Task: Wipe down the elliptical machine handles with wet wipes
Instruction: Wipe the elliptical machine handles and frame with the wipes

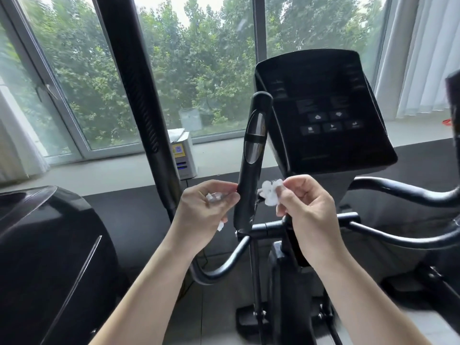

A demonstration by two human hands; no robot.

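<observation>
Right hand (308, 207) around crumpled white wipe (270, 194)

Our right hand (307, 212) pinches a crumpled white wipe (270, 192) just beside the upright black handle (251, 168); our left hand (205, 215) holds a pale scrap (214, 196).

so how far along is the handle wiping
Nothing looks finished; no handle shows wiping marks. In hand: the right hand pinches a crumpled wet wipe beside the upright grip, while the left hand holds a white scrap, maybe wrapper. Left: that grip, the tall handle and the curved bars.
</observation>
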